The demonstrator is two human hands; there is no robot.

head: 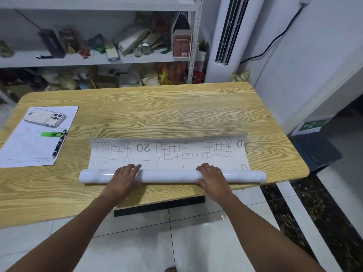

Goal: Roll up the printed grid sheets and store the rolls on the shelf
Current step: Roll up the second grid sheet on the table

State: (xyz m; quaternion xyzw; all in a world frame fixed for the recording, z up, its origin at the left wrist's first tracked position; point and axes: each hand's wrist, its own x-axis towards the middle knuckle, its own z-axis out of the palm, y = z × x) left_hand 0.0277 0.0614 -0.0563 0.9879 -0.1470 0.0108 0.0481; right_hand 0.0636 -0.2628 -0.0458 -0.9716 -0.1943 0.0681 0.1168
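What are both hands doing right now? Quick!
Left hand: open, fingers pressing down on the roll.
Right hand: closed around the same roll, thumb on its near side.

1. At nine o'clock, a printed page (35, 138) runs off the left edge; its text is too small to read.
2. At twelve o'clock, clutter on the shelf (98, 59) is blurred.
3. Toward six o'clock, the left hand (125, 175) and right hand (211, 176) hide parts of the roll (169, 176).
4. At three o'clock, a curled corner of the grid sheet (169, 152) hides part of a printed number.
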